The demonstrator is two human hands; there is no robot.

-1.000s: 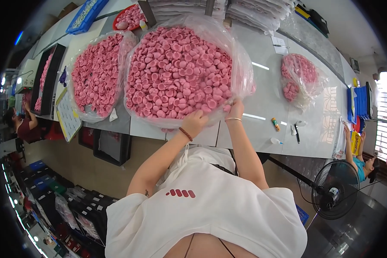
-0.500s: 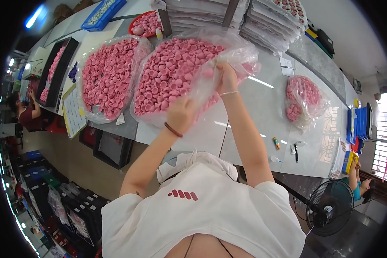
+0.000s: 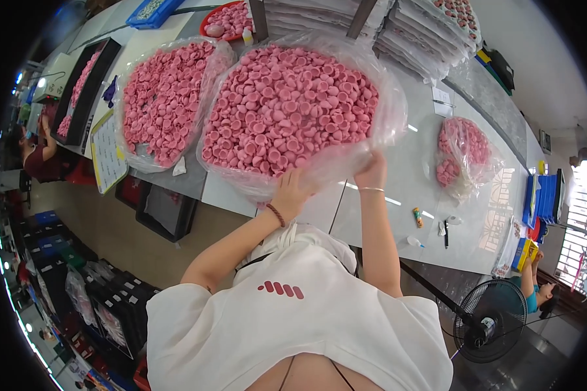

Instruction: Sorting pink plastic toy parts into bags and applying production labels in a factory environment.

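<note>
both hands grip the near edge of a big clear bag of small pink caps [image 3: 293, 111] that sits on the white table [image 3: 398, 195]. the left hand [image 3: 292, 192] has its fingers closed on the plastic at the lower rim, and the right hand [image 3: 372, 171] pinches the plastic a little further right. the bag looks full and spread flat. a second full bag [image 3: 166, 98] lies just beside it on the left, and a smaller bag [image 3: 463, 153] lies well apart to the right. as a judgement, filling looks done for the big bag; what is left seems to be settling or closing it. a black tray [image 3: 81, 88] further left also holds pink caps.
</note>
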